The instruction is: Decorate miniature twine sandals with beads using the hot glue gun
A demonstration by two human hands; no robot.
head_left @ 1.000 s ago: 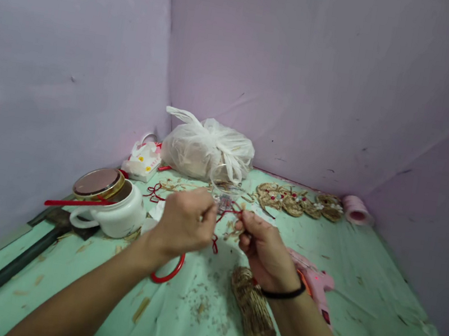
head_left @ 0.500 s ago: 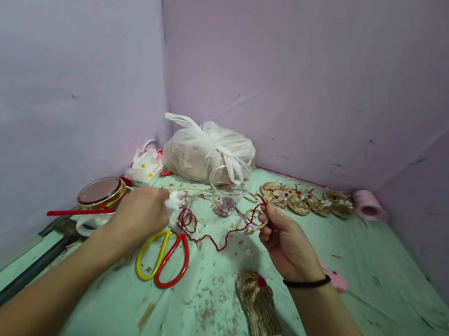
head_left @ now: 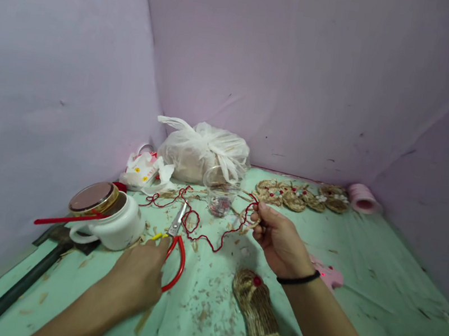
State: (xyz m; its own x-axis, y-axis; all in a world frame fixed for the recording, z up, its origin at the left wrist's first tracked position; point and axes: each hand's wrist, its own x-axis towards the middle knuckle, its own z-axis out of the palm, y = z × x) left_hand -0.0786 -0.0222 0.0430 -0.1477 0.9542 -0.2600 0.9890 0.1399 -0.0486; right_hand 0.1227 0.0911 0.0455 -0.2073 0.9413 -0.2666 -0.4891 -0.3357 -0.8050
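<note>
My left hand (head_left: 137, 279) rests on the handles of the red and yellow scissors (head_left: 175, 245), which lie on the green table cover (head_left: 360, 280) with the blades pointing away from me. My right hand (head_left: 278, 242) pinches a small straw ring (head_left: 249, 217) with a red cord (head_left: 201, 232) tied to it. The cord trails left in loops across the table past the scissor blades. A woven straw slipper (head_left: 256, 315) with a red bead lies just below my right wrist.
A white mug (head_left: 113, 224) with a gold lid and a red stick stands at the left. A tied white plastic bag (head_left: 203, 153), a clear cup of beads (head_left: 219, 193), several straw pieces (head_left: 300, 197), a pink roll (head_left: 362, 198) and a pink glue gun (head_left: 329, 275) lie farther back. A dark bar (head_left: 18, 288) runs along the left edge.
My left hand let go of the white bit and the cord and came down onto the scissor handles. My right hand stayed put with the straw ring.
</note>
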